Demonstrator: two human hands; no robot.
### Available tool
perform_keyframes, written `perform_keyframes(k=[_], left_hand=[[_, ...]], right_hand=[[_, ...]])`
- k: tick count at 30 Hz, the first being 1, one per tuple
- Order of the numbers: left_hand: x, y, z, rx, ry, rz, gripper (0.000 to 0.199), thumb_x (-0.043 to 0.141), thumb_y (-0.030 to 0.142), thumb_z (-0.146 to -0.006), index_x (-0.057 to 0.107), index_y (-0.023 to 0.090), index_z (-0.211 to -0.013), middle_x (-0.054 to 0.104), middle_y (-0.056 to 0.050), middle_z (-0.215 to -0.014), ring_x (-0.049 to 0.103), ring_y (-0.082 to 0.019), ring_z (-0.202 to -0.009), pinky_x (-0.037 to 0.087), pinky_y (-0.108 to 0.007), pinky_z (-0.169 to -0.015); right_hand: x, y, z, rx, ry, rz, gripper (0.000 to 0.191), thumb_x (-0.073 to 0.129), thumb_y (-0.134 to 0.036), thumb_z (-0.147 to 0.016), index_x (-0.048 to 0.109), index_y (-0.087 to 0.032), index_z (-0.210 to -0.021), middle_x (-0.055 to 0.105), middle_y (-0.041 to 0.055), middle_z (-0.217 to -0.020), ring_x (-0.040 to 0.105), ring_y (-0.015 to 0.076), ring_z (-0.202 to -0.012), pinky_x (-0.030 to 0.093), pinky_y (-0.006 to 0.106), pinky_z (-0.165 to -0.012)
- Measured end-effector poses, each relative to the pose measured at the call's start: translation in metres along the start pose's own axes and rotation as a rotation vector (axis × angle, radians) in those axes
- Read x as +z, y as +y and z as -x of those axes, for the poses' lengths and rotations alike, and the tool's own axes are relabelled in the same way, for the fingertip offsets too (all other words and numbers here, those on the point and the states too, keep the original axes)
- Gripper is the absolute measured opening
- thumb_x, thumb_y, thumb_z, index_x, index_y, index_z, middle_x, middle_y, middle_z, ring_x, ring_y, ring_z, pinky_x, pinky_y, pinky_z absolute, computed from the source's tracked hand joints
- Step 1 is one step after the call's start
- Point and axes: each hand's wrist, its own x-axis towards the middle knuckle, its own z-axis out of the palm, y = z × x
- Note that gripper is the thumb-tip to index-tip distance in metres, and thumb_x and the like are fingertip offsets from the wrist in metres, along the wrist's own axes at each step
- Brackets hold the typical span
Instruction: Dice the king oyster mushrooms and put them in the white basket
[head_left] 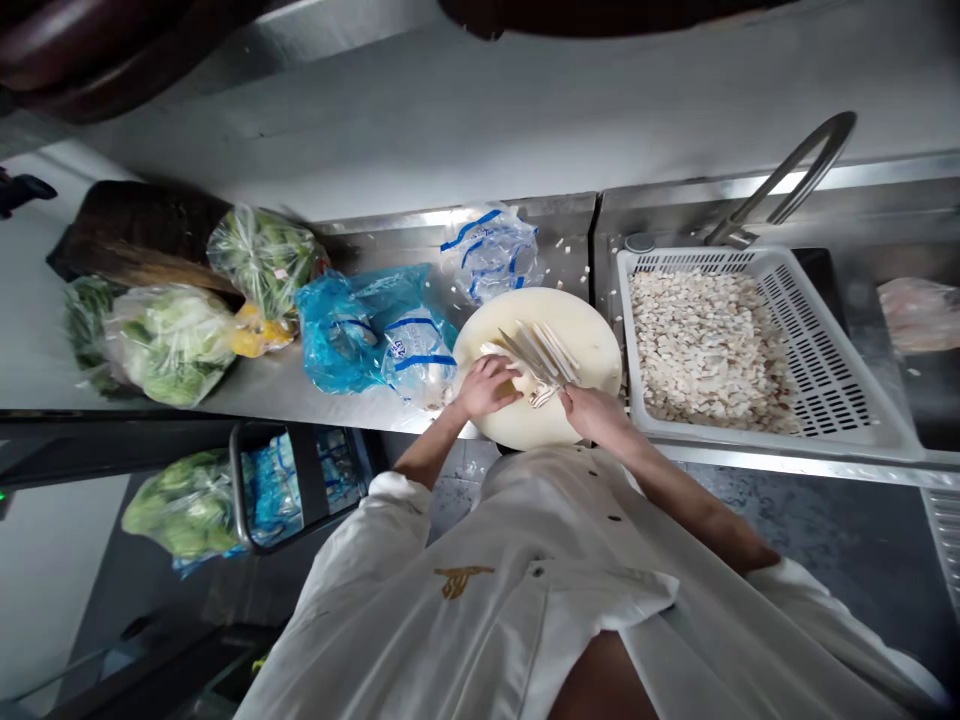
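Observation:
A round, cream-coloured cutting board (487,322) lies at the counter's front edge, below my head. My right hand (592,414) is closed around the handle of a kitchen knife (529,353). Its broad blade points up and left across the board. Long white strips (559,346), with the look of sliced mushroom, lie beside the blade on its right. Thin brown-edged slices (541,397) sit near the handle end. My left hand (486,386) rests on the board left of the blade, fingers bent and thumb apart, with no thing visible in its grasp.
On the right, a white perforated basket (817,340) holds many chopped pale pieces (701,350) beneath a curved faucet (814,160). Left of the board are a blue plastic bag (337,335), a clear bag (491,255) and bagged leafy vegetables (172,345). Small white bits lie scattered behind the board.

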Motion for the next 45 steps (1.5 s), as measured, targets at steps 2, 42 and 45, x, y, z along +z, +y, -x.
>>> perform_keyframes(k=[2, 42, 45], left_hand=[[-0.004, -0.006, -0.004, 0.032, -0.02, 0.008, 0.048, 0.072, 0.056, -0.094, 0.069, 0.03, -0.133, 0.059, -0.009, -0.145, 0.047, -0.032, -0.139, 0.036, -0.052, -0.123], [0.027, -0.029, 0.005, 0.094, 0.196, 0.203, 0.034, 0.059, 0.049, -0.104, 0.073, 0.025, -0.122, 0.064, -0.011, -0.137, 0.055, -0.029, -0.135, 0.041, -0.05, -0.122], [0.027, -0.027, 0.008, 0.064, 0.222, 0.176, 0.034, 0.059, 0.05, -0.104, 0.074, 0.026, -0.123, 0.066, -0.011, -0.134, 0.055, -0.029, -0.134, 0.041, -0.05, -0.12]], right_hand=[[0.0, -0.003, 0.001, -0.002, 0.014, 0.0, 0.052, 0.025, -0.047, -0.114, 0.067, -0.021, -0.128, 0.078, 0.0159, -0.114, 0.074, 0.0287, -0.107, 0.05, 0.035, -0.092], [0.006, -0.069, -0.026, 0.104, -0.027, 0.045, 0.045, 0.031, -0.042, -0.114, 0.066, -0.018, -0.131, 0.076, 0.0161, -0.122, 0.072, 0.0266, -0.111, 0.047, 0.031, -0.088], [-0.001, -0.068, -0.028, 0.07, 0.005, 0.051, 0.046, 0.031, -0.043, -0.114, 0.068, -0.018, -0.126, 0.077, 0.016, -0.122, 0.071, 0.0266, -0.112, 0.046, 0.031, -0.089]])
